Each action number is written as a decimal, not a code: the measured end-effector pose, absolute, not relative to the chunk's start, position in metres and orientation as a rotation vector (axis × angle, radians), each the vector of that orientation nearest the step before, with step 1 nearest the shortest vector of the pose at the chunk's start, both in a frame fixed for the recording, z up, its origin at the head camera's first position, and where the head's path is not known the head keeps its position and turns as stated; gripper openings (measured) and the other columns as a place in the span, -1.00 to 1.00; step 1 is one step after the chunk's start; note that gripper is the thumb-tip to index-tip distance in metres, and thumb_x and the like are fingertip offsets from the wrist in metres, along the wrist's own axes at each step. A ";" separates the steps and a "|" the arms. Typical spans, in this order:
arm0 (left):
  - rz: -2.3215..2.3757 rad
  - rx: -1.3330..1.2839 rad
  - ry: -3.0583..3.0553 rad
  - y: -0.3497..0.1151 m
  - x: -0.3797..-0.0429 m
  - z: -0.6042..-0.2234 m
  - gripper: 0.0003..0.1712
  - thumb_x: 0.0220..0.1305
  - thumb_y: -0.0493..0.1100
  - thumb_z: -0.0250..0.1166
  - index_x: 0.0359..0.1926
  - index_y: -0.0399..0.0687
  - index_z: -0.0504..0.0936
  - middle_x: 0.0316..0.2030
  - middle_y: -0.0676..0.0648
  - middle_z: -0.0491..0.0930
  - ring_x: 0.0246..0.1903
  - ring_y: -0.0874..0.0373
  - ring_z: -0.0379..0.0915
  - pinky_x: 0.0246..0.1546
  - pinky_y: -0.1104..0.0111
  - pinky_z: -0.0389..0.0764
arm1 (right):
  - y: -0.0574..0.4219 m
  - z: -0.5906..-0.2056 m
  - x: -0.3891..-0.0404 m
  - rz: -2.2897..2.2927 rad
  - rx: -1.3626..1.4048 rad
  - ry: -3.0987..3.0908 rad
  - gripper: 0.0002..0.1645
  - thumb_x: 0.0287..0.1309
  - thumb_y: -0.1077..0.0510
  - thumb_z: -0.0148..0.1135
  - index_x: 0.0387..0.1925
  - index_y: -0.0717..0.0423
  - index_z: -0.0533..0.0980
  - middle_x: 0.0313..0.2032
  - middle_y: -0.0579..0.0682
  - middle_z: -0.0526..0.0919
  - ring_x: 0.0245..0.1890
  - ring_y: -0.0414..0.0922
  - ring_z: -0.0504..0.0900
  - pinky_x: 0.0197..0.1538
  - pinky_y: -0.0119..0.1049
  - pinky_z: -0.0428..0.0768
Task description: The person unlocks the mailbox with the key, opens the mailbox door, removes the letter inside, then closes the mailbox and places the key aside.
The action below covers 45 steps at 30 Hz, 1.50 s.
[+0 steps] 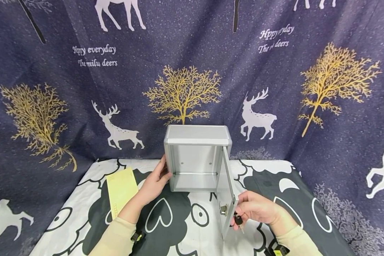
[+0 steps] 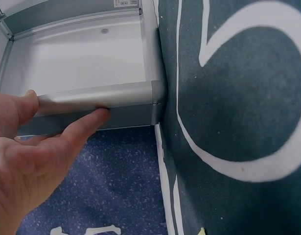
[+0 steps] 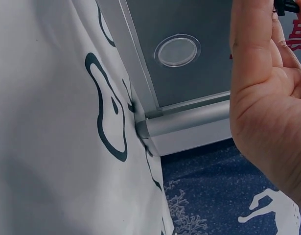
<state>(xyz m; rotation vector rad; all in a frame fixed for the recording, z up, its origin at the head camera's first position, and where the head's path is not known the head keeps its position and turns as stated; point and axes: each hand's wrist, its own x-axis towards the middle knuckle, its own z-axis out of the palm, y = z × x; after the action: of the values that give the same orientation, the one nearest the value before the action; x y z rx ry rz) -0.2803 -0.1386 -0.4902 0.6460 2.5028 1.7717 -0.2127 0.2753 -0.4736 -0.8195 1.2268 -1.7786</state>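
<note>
A silver metal box (image 1: 196,135) stands upright at the back of the cloth, its hollow inside facing me. Its door (image 1: 224,188) is hinged on the right and swung out toward me, with a metal lock (image 1: 223,209) near the free edge. My left hand (image 1: 152,186) grips the box's left side; in the left wrist view the thumb lies at the front frame (image 2: 96,97) and the fingers along the side wall. Beside the door's outer face, my right hand (image 1: 259,208) pinches a black-headed key (image 1: 238,219) at the lock. The right wrist view shows only part of this key.
A yellow envelope (image 1: 121,186) lies on the patterned cloth (image 1: 200,216) left of the box, close to my left forearm. A dark curtain (image 1: 192,49) with deer and trees hangs right behind the box. The door's outer face carries a round clear window (image 3: 177,52).
</note>
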 end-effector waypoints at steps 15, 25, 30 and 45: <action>1.772 0.637 2.486 -0.138 -0.280 -0.489 -0.05 0.77 -0.21 0.15 0.86 0.15 -0.21 0.74 -0.36 0.03 0.64 -0.35 0.16 0.45 -0.17 0.50 | 0.261 -0.477 -0.210 -1.781 -0.806 1.236 -0.64 0.58 0.40 -0.08 -0.02 0.29 0.68 -0.07 0.13 0.89 -0.10 -0.07 0.91 -0.08 -0.29 0.83; 1.788 0.644 2.458 -0.139 -0.280 -0.488 -0.05 0.77 -0.21 0.15 0.86 0.12 -0.22 0.73 -0.39 0.04 0.63 -0.38 0.16 0.43 -0.20 0.53 | 0.245 -0.480 -0.209 -1.780 -0.846 1.237 -0.57 0.66 0.36 -0.10 0.09 0.28 0.73 -0.03 0.07 0.88 -0.07 -0.10 0.90 -0.10 -0.36 0.81; 1.799 0.661 2.450 -0.138 -0.280 -0.489 -0.04 0.77 -0.24 0.14 0.86 0.13 -0.23 0.74 -0.36 0.02 0.63 -0.39 0.16 0.42 -0.20 0.53 | 0.237 -0.477 -0.207 -1.790 -0.790 1.290 -0.63 0.65 0.33 -0.03 0.08 0.34 0.72 -0.06 0.07 0.88 -0.09 -0.09 0.90 -0.13 -0.33 0.82; 1.734 0.644 2.519 -0.139 -0.280 -0.489 -0.05 0.78 -0.20 0.15 0.86 0.19 -0.21 0.71 -0.39 0.11 0.61 -0.34 0.23 0.36 -0.07 0.63 | 0.210 -0.480 -0.204 -1.864 -0.776 1.326 -0.65 0.67 0.33 0.00 0.15 0.40 0.66 -0.05 0.09 0.87 -0.10 -0.10 0.89 -0.12 -0.26 0.83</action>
<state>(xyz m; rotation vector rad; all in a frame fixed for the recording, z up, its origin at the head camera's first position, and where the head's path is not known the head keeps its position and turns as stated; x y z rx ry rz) -0.2800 -0.1393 -0.4889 0.6441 2.5185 1.7336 -0.2039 0.2097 -0.4803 -0.7764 1.3261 -1.8643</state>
